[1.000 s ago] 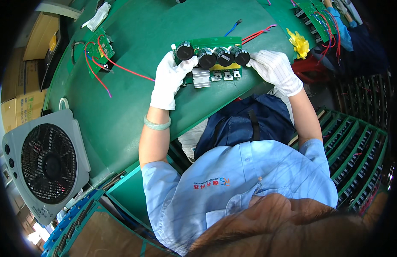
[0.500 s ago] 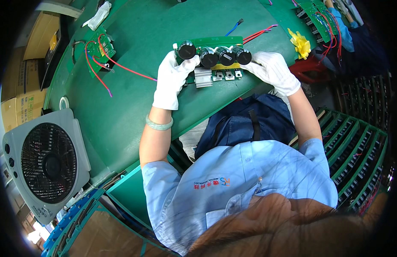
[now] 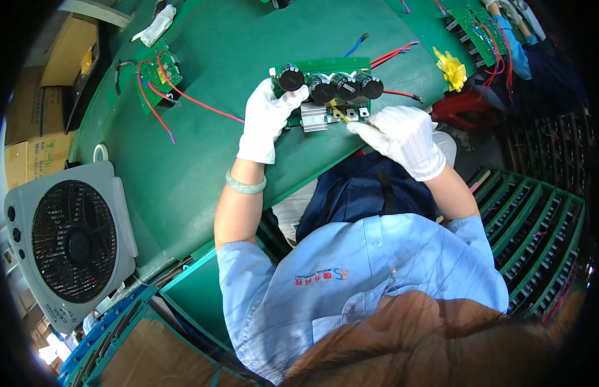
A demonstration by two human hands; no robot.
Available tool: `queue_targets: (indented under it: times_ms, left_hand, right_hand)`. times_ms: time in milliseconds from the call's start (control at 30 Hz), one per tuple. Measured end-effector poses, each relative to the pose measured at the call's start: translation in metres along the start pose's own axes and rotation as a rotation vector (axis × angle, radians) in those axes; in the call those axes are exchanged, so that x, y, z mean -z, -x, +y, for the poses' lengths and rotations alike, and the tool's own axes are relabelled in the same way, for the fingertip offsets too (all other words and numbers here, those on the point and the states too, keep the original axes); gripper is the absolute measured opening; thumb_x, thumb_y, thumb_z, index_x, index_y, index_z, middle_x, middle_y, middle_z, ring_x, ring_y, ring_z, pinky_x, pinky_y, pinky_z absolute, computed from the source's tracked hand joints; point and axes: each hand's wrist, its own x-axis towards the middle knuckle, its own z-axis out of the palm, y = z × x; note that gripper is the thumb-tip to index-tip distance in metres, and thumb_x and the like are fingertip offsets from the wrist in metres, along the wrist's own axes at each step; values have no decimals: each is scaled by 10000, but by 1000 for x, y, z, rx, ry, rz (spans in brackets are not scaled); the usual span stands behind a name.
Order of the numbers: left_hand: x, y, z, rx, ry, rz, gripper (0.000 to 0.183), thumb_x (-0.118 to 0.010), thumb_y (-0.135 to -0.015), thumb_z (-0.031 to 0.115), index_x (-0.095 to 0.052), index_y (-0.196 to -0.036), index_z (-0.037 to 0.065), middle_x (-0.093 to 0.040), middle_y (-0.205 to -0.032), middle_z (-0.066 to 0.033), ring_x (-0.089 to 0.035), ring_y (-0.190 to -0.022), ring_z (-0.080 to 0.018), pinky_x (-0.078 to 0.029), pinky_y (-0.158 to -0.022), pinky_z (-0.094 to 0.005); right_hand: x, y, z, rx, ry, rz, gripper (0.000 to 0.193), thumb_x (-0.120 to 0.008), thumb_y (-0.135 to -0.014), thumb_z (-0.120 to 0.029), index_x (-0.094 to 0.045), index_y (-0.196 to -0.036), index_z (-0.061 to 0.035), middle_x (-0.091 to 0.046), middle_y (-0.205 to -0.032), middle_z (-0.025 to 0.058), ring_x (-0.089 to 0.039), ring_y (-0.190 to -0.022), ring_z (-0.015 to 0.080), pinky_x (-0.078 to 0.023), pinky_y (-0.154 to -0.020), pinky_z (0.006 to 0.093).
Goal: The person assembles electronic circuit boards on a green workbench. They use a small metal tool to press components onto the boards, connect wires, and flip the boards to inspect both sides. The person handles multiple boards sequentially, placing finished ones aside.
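A green circuit board stands tilted at the table's front edge. Several black round capacitors and a finned silver heat sink face me. My left hand, in a white glove, closes on the board's left end beside the leftmost capacitor. In a closed pinch just below the board's right part, my gloved right hand holds a thin strip of yellow tape. The strip runs up toward the board below the capacitors. Red and blue wires stick out behind the board.
Another wired board lies at the left on the green table. Crumpled yellow tape sits at the right edge. A grey box fan is at the left, green racks of boards at the right. Someone handles a board at far right.
My right hand has left the board's right end and moved down toward me, drawing the yellow tape off the board's lower part. My left hand stays on the board.
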Motion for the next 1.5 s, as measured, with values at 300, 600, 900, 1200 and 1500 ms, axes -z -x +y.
queue_targets:
  times_ms: [300, 600, 900, 1200, 1500]
  left_hand:
    - [4, -3, -5, 29, -5, 6, 381, -789, -825, 230, -614, -1070, -3, -640, -953, -17, -560, -805, -78, -472, -707, -230]
    - [7, -12, -10, 93, 27, -55, 450, -766, -845, 218, -578, -1167, -34, -646, -1033, -42, -594, -909, -99, -480, -812, -240]
    - [5, -8, -4, 59, 69, -54, 486, -774, -841, 248, -571, -1170, -47, -644, -1061, -56, -600, -938, -101, -485, -826, -243]
    - [7, -6, -3, 89, -16, -26, 502, -749, -864, 291, -578, -1172, -66, -641, -1048, -54, -575, -927, -98, -466, -829, -245]
    - [3, -10, 1, 100, 2, -44, 495, -747, -866, 288, -576, -1168, -67, -636, -1029, -47, -574, -916, -91, -463, -818, -244]
  right_hand:
    - [43, 7, 28, -63, 36, 73, 77, -764, -748, -175, -726, -784, -118, -616, -665, 34, -605, -567, 189, -471, -490, 310]
    - [60, 65, 190, -970, 275, -241, 660, -510, -864, -675, -682, -786, -43, -603, -669, 169, -598, -666, 362, -436, -622, 442]
    - [63, 80, 211, -914, 542, -584, 748, -458, -853, -733, -675, -682, -37, -645, -669, 172, -649, -716, 370, -479, -670, 476]
    - [68, 83, 159, -861, -368, -65, 417, -621, -937, -416, -676, -948, -3, -586, -687, 11, -541, -613, 110, -418, -579, 271]
    - [29, 44, 76, -1013, -895, -44, 267, -698, -899, -226, -692, -1063, -15, -631, -708, 17, -503, -578, 36, -401, -548, 196]
